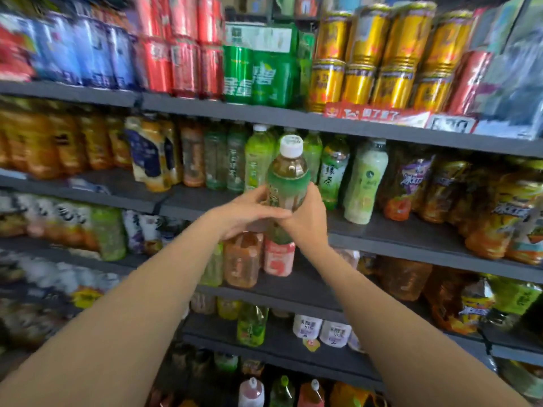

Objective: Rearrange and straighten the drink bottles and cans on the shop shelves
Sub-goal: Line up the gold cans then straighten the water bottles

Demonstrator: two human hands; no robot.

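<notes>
A tea bottle (286, 183) with a white cap and green label is held upright in front of the second shelf (382, 230). My right hand (307, 218) grips its right side and lower body. My left hand (249, 212) touches the bottle's left side, fingers stretched across its front. Behind it stand green tea bottles (255, 160) in a row, with a pale green bottle (364, 183) to the right. The bottle's base is hidden by my hands.
Red cans (182, 66), green cans (258, 77) and gold cans (382, 69) fill the top shelf. Orange drink bottles (499, 207) crowd the right, pink and orange bottles (258, 259) stand on the shelf below. A bare shelf patch (411, 230) lies right of the pale bottle.
</notes>
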